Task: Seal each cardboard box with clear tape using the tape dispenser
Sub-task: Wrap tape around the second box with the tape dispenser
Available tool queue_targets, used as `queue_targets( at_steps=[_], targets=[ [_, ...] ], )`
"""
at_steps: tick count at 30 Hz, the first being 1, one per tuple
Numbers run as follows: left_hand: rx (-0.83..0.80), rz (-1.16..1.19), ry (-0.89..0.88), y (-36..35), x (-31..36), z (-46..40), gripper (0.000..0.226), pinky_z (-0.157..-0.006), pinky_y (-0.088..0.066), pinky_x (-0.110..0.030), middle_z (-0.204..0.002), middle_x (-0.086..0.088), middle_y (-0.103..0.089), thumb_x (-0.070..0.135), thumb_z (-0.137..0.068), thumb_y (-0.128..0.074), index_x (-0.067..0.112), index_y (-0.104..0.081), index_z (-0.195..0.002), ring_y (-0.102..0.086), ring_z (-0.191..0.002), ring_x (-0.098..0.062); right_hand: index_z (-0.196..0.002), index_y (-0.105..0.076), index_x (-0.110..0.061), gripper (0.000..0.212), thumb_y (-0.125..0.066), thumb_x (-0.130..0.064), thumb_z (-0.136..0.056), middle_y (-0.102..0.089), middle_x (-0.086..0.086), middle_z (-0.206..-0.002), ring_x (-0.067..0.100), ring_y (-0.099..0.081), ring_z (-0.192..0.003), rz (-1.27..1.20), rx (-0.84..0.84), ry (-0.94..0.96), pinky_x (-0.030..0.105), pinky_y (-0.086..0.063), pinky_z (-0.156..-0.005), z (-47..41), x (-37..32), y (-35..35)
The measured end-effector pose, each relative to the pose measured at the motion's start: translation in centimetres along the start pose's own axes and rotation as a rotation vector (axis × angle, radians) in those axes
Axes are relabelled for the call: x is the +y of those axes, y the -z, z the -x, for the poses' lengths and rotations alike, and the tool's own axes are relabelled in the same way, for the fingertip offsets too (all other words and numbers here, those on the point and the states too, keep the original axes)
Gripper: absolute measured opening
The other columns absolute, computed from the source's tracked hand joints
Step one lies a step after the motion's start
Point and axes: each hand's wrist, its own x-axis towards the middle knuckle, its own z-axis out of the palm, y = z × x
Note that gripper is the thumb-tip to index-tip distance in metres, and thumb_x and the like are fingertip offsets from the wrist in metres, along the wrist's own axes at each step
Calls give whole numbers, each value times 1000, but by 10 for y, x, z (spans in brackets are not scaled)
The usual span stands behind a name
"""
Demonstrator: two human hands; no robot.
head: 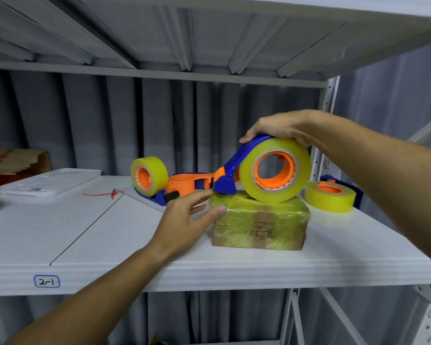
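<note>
A small cardboard box (259, 226), wrapped in yellowish clear tape, lies on the white shelf (85, 245). A blue and orange tape dispenser (271, 170) with a large tape roll rests on the box's top. My right hand (276, 128) grips the dispenser from above, fingers curled over its blue frame and roll. The dispenser's blade end sits at the box's top left edge. My left hand (184, 220) holds the box's left end, thumb pressed on its front corner, fingers behind near the blade.
A second dispenser with tape (157, 181) lies behind the left hand. A third roll on a dispenser (330, 196) sits to the box's right. A white tray (50, 183), a red plastic tie (105, 194) and a brown carton (15, 163) are at left. An upper shelf hangs overhead.
</note>
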Motion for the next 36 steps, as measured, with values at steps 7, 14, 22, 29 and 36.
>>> queue_targets(
  at_steps=[7, 14, 22, 29, 36],
  targets=[
    [5, 32, 62, 1, -3, -3, 34, -100, -54, -41, -115, 13, -73, 44, -86, -72, 23, -72, -113, -67, -112, -6, -87, -70, -16, 32, -61, -46, -95, -70, 3, -65, 14, -64, -52, -65, -16, -61, 29, -54, -59, -1, 4, 5],
    [-30, -16, 39, 3, -2, -4, 30, -100, -54, -39, -115, 16, -71, 43, -90, -71, 28, -67, -116, -65, -114, -5, -86, -68, -19, 30, -58, -45, -97, -70, 2, -64, 14, -64, -54, -56, -2, -41, 28, -54, -59, 5, 2, 7],
    [-82, -192, -73, 4, 0, 1, 37, -104, -50, -35, -131, 22, -62, 42, -99, -55, 35, -60, -135, -55, -126, -4, -91, -71, -11, 41, -58, -49, -96, -72, 3, -66, 13, -66, -52, -62, -14, -86, 25, -55, -51, 5, 6, 8],
    [-201, -337, -58, 7, 1, 0, 41, -108, -33, -13, -136, 22, -46, 40, -105, -44, 42, -49, -145, -41, -132, 3, -94, -71, -11, 41, -58, -49, -96, -73, 3, -67, 14, -67, -54, -65, 9, -88, 25, -56, -52, 5, 4, 6],
    [-257, -405, -58, 11, 3, -3, 37, -103, -36, -15, -131, 25, -42, 44, -105, -39, 47, -48, -142, -42, -127, 7, -82, -67, -24, 31, -55, -47, -99, -69, -1, -59, 11, -63, -50, -10, 29, -35, 23, -53, -53, 12, 1, 4]
  ],
)
